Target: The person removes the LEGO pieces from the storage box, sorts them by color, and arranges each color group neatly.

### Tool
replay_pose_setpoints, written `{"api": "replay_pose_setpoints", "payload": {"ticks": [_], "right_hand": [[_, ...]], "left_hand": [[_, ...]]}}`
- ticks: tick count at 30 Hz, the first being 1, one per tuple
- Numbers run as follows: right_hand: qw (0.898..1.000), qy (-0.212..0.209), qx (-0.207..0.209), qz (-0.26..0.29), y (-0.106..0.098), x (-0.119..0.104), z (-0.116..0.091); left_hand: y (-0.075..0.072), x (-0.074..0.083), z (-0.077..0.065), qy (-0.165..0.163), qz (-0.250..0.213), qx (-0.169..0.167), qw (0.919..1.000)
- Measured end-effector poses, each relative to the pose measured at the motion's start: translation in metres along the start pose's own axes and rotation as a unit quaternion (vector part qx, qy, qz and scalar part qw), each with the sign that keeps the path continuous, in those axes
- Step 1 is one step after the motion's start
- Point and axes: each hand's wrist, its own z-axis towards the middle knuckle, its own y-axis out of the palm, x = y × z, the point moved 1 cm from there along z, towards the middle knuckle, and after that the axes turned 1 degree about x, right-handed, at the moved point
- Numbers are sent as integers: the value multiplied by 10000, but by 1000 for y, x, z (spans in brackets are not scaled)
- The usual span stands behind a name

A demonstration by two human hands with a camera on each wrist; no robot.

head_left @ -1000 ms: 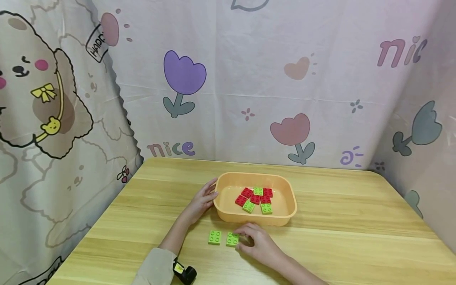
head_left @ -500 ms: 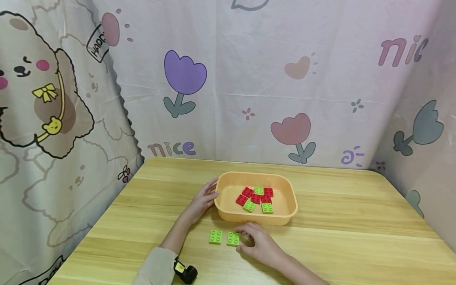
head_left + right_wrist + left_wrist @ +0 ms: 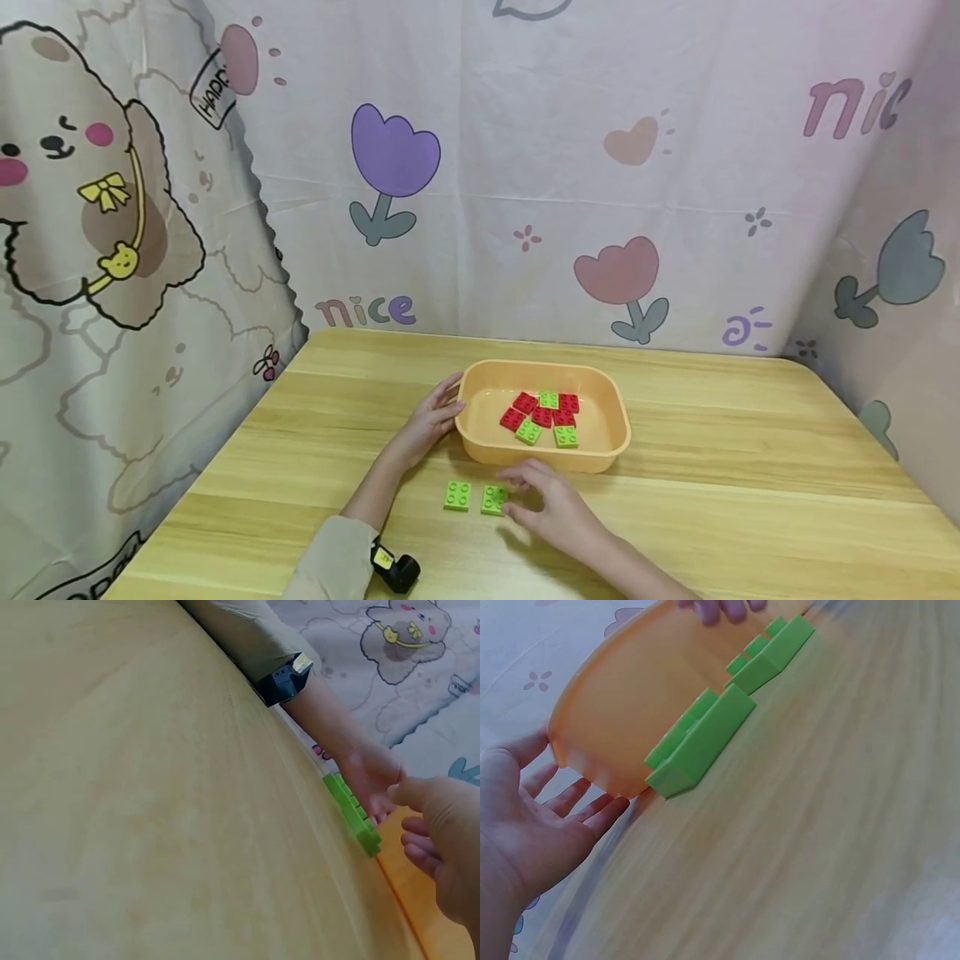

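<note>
Fig.: Tray [image 3: 480, 451] on table [image 3: 712, 433], curtain [image 3: 487, 167] behind; eight toy bricks [image 3: 542, 417] in tray. Before it, left loose brick [image 3: 457, 496], right loose brick [image 3: 492, 500]; my left hand [image 3: 431, 423] at tray's left end, my right hand [image 3: 553, 507] at latter brick's right.

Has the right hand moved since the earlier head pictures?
Yes, slightly: the right hand is further up the head picture, toward the tray, judged against the left loose green brick.

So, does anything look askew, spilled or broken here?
No, nothing stands out. The tray sits level; the bricks inside lie at mixed angles; two green bricks rest flat on the table. No damage shows.
</note>
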Motion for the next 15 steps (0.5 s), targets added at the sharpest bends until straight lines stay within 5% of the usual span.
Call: {"api": "replay_pose_setpoints", "payload": {"ticks": [15], "right_hand": [[9976,-313,59,613,-40,-19,34]], "left_hand": [[2,0,0,-28,-59,86,9999]]}}
